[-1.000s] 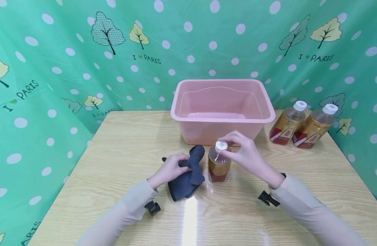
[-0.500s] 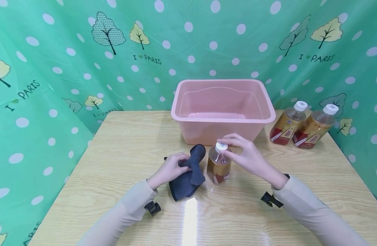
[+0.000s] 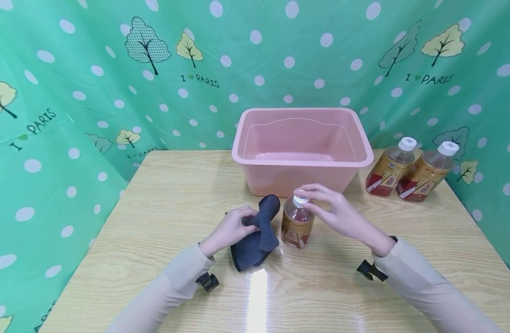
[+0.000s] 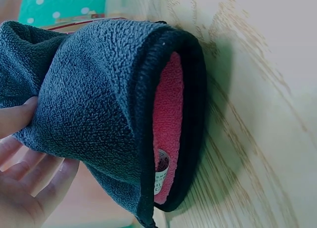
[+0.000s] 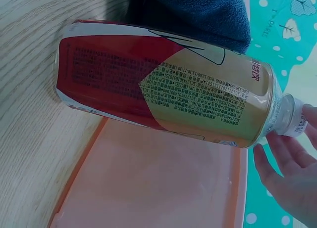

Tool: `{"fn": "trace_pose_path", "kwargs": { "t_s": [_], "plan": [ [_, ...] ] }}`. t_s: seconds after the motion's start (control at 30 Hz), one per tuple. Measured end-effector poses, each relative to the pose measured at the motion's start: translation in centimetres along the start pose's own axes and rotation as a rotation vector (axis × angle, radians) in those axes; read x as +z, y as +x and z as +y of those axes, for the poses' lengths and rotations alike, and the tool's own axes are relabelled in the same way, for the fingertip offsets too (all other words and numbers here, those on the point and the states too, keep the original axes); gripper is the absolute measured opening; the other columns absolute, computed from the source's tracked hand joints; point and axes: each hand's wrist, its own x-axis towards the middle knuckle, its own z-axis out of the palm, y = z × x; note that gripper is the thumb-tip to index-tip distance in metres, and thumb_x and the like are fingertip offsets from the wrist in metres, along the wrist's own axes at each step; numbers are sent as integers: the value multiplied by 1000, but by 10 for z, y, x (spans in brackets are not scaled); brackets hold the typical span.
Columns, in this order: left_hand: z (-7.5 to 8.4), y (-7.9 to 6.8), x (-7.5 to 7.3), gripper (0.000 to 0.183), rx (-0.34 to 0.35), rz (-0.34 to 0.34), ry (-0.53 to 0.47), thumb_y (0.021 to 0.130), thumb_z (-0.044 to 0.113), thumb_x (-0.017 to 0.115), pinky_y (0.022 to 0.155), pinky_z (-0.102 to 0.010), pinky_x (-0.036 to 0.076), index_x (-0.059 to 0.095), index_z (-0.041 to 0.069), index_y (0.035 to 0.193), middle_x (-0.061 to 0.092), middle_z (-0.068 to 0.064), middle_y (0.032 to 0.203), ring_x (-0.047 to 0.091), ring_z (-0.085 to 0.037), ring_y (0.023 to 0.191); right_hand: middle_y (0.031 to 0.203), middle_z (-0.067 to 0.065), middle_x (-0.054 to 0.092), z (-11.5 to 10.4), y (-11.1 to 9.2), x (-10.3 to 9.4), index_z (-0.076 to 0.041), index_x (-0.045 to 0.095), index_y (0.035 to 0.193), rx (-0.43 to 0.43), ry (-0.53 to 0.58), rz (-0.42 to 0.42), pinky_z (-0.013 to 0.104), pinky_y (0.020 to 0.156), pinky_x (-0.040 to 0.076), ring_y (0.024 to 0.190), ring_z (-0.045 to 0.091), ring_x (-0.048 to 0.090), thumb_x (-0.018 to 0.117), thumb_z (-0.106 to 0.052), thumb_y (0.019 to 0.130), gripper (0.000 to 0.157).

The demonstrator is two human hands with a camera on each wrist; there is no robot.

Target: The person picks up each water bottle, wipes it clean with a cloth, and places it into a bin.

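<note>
The bottle [image 3: 297,226] has just been turning: its label is now showing a printed emblem toward the head camera, where a plainer face was showing a second ago. That is suggesting the work is now concerning a different side of the bottle. The right hand [image 3: 339,216], coming in from three o'clock, is pinching the white cap [image 3: 300,202] between thumb and fingers. The left hand [image 3: 229,232] is grasping the dark cloth [image 3: 260,238], which is lying bunched at the bottle's nine o'clock and hardly shifting; whether the two are touching is not showing clearly. In the left wrist view the cloth's fold is opening onto a pink inside [image 4: 170,114].

The bottle is standing roughly upright on the table [image 3: 176,194]. At its twelve o'clock a pink tub [image 3: 288,179] is sitting close behind, probably limiting room on the far side. At two o'clock, well apart, a second bottle [image 3: 388,173] and a third bottle [image 3: 426,178] are standing together, not obstructing either hand.
</note>
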Motion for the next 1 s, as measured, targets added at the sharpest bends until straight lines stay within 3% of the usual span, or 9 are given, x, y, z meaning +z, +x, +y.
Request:
{"fn": "trace_pose_path", "kwargs": {
  "t_s": [0.53,0.77,1.0],
  "plan": [
    [8,3,-1,17,20,19,-16,72,1,67,76,-26,47,64,1,89,62,-6,87,60,-17,83,120,8,53,6,-1,-4,-1,57,114,37,132,-119,19,89,38,112,11,47,52,1,85,30],
    [11,6,-2,16,28,51,-14,73,1,67,74,-27,47,64,1,88,62,-8,89,58,-19,84,119,10,52,10,0,-5,-1,56,115,10,178,-139,18,87,40,109,10,48,49,4,86,31],
    [22,13,-5,18,27,73,-36,74,2,65,71,-28,47,64,3,92,61,-6,90,56,-15,82,118,6,53,10,-1,-6,-3,58,114,68,165,-135,18,82,42,105,9,50,52,-1,86,30]
  ]
}}
